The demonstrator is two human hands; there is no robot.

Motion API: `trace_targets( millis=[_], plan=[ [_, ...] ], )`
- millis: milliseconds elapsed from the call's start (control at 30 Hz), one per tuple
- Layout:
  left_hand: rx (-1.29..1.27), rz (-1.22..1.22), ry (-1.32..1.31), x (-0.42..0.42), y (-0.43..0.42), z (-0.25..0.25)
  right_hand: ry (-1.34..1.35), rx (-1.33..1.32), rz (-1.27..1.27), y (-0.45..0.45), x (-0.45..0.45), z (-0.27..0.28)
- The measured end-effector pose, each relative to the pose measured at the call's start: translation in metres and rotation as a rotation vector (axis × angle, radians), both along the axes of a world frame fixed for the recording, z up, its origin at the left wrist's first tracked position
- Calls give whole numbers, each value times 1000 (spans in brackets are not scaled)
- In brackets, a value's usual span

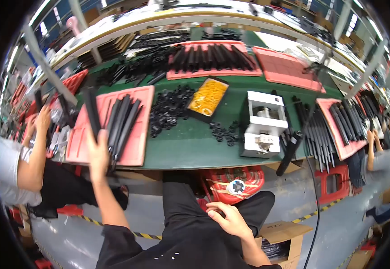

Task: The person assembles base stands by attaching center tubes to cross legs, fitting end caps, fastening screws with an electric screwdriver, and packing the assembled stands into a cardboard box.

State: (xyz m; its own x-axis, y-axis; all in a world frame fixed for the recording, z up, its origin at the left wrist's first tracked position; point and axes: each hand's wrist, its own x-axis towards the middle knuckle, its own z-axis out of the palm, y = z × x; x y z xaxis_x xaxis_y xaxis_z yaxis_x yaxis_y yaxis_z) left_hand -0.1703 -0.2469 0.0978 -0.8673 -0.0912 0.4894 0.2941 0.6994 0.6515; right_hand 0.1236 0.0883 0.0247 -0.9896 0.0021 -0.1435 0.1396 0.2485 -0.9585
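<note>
My left hand [98, 154], smeared by motion, is closed round the lower end of a black tube [92, 110] that stands up from it over the left pink tray [133, 148]. Beside that hand, several more black tubes [124, 121] lie lengthwise on the same tray. My right hand [231, 220] rests over my lap with nothing in it, its fingers loosely bent and the thumb apart. Between my knees is a red stool [253, 179] with a white and black roll-like piece [236, 187] on it.
A white machine [264, 125] stands on the green table [181, 150]. Left of it are small black rings [224, 133], a box of yellow bands [210, 96] and a heap of black parts [170, 107]. A powered screwdriver-like tool [289, 154] hangs over the front edge. Co-workers sit left and right.
</note>
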Motion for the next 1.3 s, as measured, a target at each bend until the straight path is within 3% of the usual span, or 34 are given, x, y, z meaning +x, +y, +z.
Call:
trace_targets(
  millis=[33,133,167,367,533,600,633,667,733,833,933,1000,1167,1233,1300],
  plan=[
    [-119,67,128,-37,-29,-14,-67,-28,-31,5,10,-7],
    [-216,54,27,-149,-132,-61,-155,-38,-123,17,32,-18],
    [-218,2,35,-168,-107,-59,-179,-7,-130,21,40,-22],
    [-498,112,-22,-188,-145,-112,-245,27,-312,35,78,-33],
    [-698,323,-49,-245,-230,-136,-173,4,-504,56,91,-28],
    [-728,355,-38,-230,-200,-124,-83,46,-606,73,90,-20],
    [-606,371,58,-184,-115,-71,-23,93,-667,86,89,-13],
    [-600,353,68,-160,-76,-59,-17,96,-687,102,88,-13],
    [-378,-92,398,-122,-12,-49,123,218,-880,139,84,-18],
    [-252,-390,347,-11,131,-30,205,275,-1058,185,70,3],
    [-246,-512,339,49,211,-70,349,263,-1239,226,56,19],
    [-234,-532,335,75,250,-92,382,261,-1273,255,51,24],
    [-165,-463,255,85,279,-111,524,819,-1298,377,44,3],
    [-154,-416,245,86,273,-111,443,775,-1407,435,47,-8],
    [-188,-399,241,85,271,-113,353,953,-1515,497,51,-22]
  ],
)
